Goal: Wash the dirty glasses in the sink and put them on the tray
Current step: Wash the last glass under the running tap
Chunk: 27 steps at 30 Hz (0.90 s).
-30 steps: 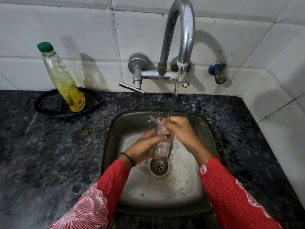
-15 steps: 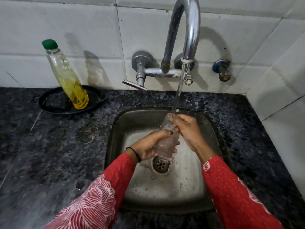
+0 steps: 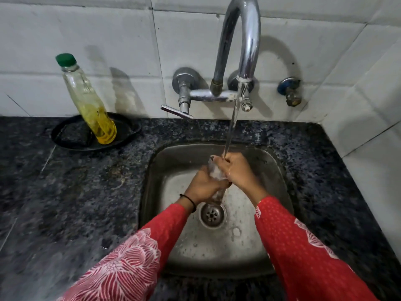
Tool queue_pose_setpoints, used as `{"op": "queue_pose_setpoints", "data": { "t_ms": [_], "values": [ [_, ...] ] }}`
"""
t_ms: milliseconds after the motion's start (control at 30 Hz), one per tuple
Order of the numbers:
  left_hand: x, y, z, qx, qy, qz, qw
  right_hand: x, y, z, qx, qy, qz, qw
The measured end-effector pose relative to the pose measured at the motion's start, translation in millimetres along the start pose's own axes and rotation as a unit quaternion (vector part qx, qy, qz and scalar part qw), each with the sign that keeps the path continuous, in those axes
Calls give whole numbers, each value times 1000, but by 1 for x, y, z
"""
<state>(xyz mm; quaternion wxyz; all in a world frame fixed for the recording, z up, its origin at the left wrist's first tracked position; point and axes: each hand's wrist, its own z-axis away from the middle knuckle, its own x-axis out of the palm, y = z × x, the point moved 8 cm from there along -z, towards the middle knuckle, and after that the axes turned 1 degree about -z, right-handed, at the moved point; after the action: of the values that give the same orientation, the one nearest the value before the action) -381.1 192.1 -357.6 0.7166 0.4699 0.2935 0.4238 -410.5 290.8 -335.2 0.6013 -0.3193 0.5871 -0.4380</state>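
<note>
The washing step is in hand: the glass (image 3: 216, 173) is held above the sink (image 3: 272, 168), under water (image 3: 233, 118) running from the tap (image 3: 248, 40). The left hand (image 3: 202, 187) has its fingers wrapped round the lower part, and the right hand (image 3: 238, 170) has its fingers clamped round the upper part. Next likely comes a careful wet-handed carry to the black tray (image 3: 71, 139) on the tabletop (image 3: 76, 203) at the left.

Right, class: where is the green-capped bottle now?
Head view, left side: the green-capped bottle stands on the black tray by the tiled wall, left of the tap.
</note>
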Motion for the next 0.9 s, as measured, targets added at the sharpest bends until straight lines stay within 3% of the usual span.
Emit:
{"op": "queue_pose_setpoints", "data": {
  "t_ms": [67,100,167,233,267,333,400,433,500,567,600,667,733,767,833,900],
  "values": [
    [-6,-1,-2,20,25,-28,999,1,2,5,9,3,-50,999],
    [-1,-5,-1,-6,-28,44,999,-1,1,8,11,15,-104,994],
    [16,-8,12,-87,-166,248,950,-7,-1,13,32,41,-213,976],
    [18,-10,15,-124,-204,350,906,-9,-3,13,46,54,-250,966],
    [18,-12,13,-119,-183,327,919,-8,-4,11,45,45,-225,972],
    [3,-11,4,-45,-67,106,991,-3,-6,7,38,10,-105,994],
    [-8,-6,-4,31,21,-94,995,2,-6,5,31,-7,-2,999],
    [-7,-7,-6,37,14,-84,996,2,-6,6,29,-1,-9,1000],
    [3,-6,5,-24,-78,101,992,-1,-7,8,31,23,-108,993],
    [15,-5,19,-100,-180,297,932,-4,-6,12,54,40,-208,976],
    [15,-5,20,-106,-197,327,918,-6,-5,13,63,45,-218,973],
    [10,-8,14,-83,-143,250,954,-7,-5,10,54,40,-154,986],
    [-1,-2,8,-8,-32,46,998,-2,-8,6,35,21,-72,997],
    [-6,1,6,21,23,-34,999,0,-8,6,34,17,-50,998],
    [-10,8,6,49,38,-45,997,-2,-10,9,31,22,-72,997],
    [-2,6,9,3,-69,76,995,-9,-10,12,29,33,-165,985]
  ]
}}
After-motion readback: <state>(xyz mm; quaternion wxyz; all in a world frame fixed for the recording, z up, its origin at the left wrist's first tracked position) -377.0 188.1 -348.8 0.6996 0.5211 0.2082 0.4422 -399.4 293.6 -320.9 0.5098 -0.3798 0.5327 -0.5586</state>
